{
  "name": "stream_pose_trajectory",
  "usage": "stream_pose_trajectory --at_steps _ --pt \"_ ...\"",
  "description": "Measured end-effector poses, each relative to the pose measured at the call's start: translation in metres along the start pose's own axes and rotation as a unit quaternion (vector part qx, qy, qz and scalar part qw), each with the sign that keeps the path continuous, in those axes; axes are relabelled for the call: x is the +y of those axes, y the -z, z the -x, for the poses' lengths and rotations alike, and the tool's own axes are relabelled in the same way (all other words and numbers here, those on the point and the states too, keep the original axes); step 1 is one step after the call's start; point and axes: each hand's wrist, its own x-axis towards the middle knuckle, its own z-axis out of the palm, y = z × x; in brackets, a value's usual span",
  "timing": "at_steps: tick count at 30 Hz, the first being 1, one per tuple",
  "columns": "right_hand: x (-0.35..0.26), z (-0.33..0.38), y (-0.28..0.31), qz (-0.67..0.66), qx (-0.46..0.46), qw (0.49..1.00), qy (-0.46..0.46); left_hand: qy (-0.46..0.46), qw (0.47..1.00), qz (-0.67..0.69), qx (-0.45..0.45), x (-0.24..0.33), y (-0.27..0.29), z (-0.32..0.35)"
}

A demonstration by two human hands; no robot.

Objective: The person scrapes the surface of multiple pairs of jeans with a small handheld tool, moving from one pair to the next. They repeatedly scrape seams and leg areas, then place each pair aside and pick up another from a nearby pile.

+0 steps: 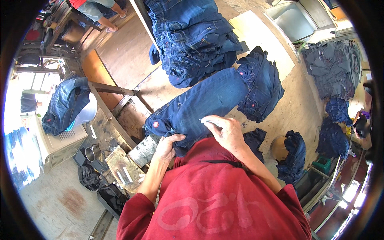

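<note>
A pair of blue jeans (200,102) lies stretched across in front of me, its waist end nearest my left hand and a small red and white label on it. My left hand (166,147) grips the jeans near the waist, thumb on top of the cloth. Over the near edge of the denim, my right hand (226,131) is closed in a pinch. A small pale tip shows at its fingertips, too small to name. Beyond the far end of the jeans sits a bunched pair of jeans (262,86) with small red tags.
A tall stack of jeans (192,36) stands ahead. Folded jeans (66,104) rest on a white stool at left, beside a beige box-shaped appliance (60,140). Dark grey garments (334,68) are piled at right. Another person's legs (106,20) show at far left.
</note>
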Motion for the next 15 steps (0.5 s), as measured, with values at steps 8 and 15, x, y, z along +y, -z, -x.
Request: stream_pose_trajectory --at_steps 8,15 --pt "-0.02 -0.004 -0.021 0.129 0.022 0.985 0.109 0.024 0.999 -0.028 0.0 0.004 0.004 0.001" --pt "-0.029 -0.002 -0.031 0.277 0.028 0.956 0.089 0.004 0.999 -0.027 -0.016 0.002 0.007 0.006"
